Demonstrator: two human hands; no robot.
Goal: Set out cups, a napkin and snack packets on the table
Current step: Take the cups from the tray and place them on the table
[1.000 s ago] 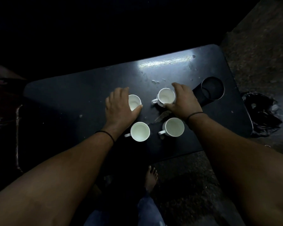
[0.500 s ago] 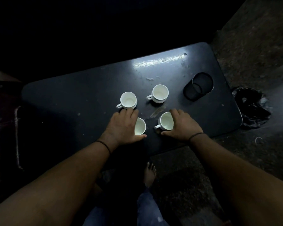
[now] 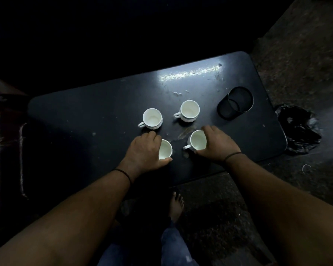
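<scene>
Several white cups stand in a square on the dark table (image 3: 104,116). The far left cup (image 3: 152,118) and the far right cup (image 3: 189,110) stand free, handles pointing left. My left hand (image 3: 144,152) grips the near left cup (image 3: 165,150), fingers curled round its left side and thumb under its near rim. My right hand (image 3: 217,144) wraps round the near right cup (image 3: 198,140) from the right, its handle sticking out to the left. No napkin or snack packets are in view.
A black mesh holder (image 3: 236,102) stands at the table's right end. A crumpled black bag (image 3: 298,129) lies on the floor beyond the right edge. My bare foot (image 3: 176,206) shows below the near edge. A wet smear (image 3: 183,134) marks the table between the cups.
Both hands left the two far cups and drew back to the two near cups, which they now hold. In the last half second little has moved.
</scene>
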